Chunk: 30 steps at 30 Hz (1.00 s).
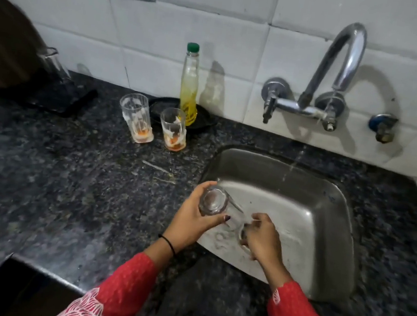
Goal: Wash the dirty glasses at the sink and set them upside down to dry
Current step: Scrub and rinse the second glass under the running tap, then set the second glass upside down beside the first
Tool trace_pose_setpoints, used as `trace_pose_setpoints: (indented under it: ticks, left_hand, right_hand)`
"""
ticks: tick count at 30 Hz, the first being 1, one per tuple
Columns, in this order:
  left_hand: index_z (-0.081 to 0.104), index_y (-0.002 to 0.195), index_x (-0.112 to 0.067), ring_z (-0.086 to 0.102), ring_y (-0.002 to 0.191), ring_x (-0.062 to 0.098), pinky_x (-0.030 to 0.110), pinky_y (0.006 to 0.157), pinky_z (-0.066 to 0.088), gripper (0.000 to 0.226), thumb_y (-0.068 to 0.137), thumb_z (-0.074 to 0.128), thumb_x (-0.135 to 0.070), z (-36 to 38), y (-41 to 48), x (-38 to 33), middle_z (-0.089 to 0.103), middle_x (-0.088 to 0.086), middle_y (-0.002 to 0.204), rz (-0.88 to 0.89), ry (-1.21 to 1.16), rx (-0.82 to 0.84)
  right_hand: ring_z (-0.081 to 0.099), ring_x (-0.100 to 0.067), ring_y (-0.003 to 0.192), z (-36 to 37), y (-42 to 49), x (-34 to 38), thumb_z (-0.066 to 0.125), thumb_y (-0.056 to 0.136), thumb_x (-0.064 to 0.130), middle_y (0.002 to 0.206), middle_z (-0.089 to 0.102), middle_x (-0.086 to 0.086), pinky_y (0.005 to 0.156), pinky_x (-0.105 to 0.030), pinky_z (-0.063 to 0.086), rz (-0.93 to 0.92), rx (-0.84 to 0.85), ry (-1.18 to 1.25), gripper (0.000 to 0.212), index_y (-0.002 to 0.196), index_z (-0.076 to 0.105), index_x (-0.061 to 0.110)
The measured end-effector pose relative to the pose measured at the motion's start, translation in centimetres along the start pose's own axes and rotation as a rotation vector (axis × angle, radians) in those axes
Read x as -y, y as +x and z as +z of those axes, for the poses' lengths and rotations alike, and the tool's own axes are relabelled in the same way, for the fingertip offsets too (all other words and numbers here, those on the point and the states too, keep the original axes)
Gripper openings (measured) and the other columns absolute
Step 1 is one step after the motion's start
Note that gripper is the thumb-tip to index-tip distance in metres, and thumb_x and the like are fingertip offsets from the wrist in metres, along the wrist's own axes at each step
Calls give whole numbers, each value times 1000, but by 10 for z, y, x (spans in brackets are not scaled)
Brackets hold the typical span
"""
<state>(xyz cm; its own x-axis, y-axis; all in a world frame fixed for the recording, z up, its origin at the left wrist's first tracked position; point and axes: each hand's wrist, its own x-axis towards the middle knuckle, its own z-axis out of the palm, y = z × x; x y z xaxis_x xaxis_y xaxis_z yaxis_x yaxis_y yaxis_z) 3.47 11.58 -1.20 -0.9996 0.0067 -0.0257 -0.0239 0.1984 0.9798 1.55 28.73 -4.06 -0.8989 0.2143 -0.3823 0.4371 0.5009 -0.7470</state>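
2 dirty glasses stand upright on the counter (67,164) to the left of the sink (316,200). The first dirty glass (136,118) and the second dirty glass (173,129) both have orange dregs at the bottom, so neither looks washed yet. I judge that I am on glass 1 of 3.

My left hand (193,217) wraps around the base of the third glass (213,202) and holds it tilted over the sink's near left corner, mouth pointing down into the basin. My right hand (261,239) is curled at that mouth. Whether it pinches the rim or holds a scrubber I cannot tell through the blur. A thin stream of water (292,164) falls from the tap (335,68), away from the glass, so rinsing seems still to come. I see no glass plainly set upside down to dry.
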Motion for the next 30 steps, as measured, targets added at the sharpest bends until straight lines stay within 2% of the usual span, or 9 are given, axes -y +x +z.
trace_pose_setpoints:
  ticks: [2, 5, 8, 11, 13, 16, 22, 26, 30]
  left_hand:
    - [45, 131, -26, 50, 114, -11, 6, 91, 41, 68, 74, 81, -18, -10, 4, -4, 53, -15, 127, 2, 1, 18]
    - [42, 132, -30, 51, 120, -3, 13, 98, 42, 71, 74, 81, -19, -34, 11, -10, 53, -11, 130, 18, -4, 39]
    - [44, 134, -24, 50, 120, -7, 12, 99, 40, 71, 74, 80, -14, -71, 20, -25, 52, -15, 131, 109, 27, 76]
    - [44, 137, -14, 49, 126, 0, 20, 106, 39, 73, 74, 80, -8, -124, 36, -41, 53, -7, 136, 228, 51, 75]
    - [40, 140, -12, 44, 131, 0, 20, 109, 35, 75, 75, 78, -7, -168, 52, -47, 48, -5, 141, 307, 72, 57]
    - [28, 143, -19, 36, 134, -6, 16, 110, 31, 86, 74, 77, -3, -238, 79, -60, 38, -9, 146, 368, 44, 2]
    - [34, 141, -23, 34, 136, -3, 16, 112, 28, 72, 81, 73, -10, -387, 135, -44, 40, -9, 147, 288, -4, -208]
    - [39, 134, -18, 42, 133, 10, 23, 112, 34, 55, 90, 49, 13, -465, 167, -2, 47, 1, 139, 182, -48, -339]
    - [34, 142, -1, 40, 132, 14, 16, 105, 33, 61, 87, 33, 24, -527, 193, 49, 43, 14, 145, 33, -67, -454]
  right_hand:
    - [63, -26, 102, 3, -2, 3, 61, 84, 15, 128, 55, -4, 75, -31, 52, -139, -5, -197, 52, 134, 45, 20]
    - [33, -21, 136, 16, -9, 34, 69, 76, 10, 151, 28, 1, 104, -33, 36, -399, 21, -239, 81, 145, 29, 26]
    - [32, -12, 134, 42, -15, 79, 76, 69, 11, 144, 37, 6, 108, -32, 32, -718, -20, -226, 83, 141, 37, 28]
    - [44, 0, 114, 87, -19, 128, 73, 60, -11, 122, 51, 12, 102, -19, 36, -835, -235, -79, 85, 131, 47, 29]
    - [45, -4, 115, 121, -18, 167, 65, 58, -22, 123, 52, 9, 104, -14, 32, -915, -370, 13, 85, 130, 50, 22]
    - [51, -22, 121, 169, -8, 238, 64, 67, -15, 129, 52, 1, 108, -28, 36, -1075, -455, 136, 70, 131, 50, 11]
    - [55, 14, 98, 275, 12, 385, 84, 65, 13, 107, 58, 14, 88, -10, 44, -956, -251, 496, 67, 119, 47, 26]
    - [61, -15, 105, 356, 55, 441, 85, 55, 24, 115, 58, 0, 91, -39, 53, -878, -50, 410, 70, 112, 49, 41]
    - [65, -12, 94, 438, 82, 470, 89, 50, 16, 106, 67, 1, 86, -29, 54, -815, 141, 305, 70, 113, 58, 21]
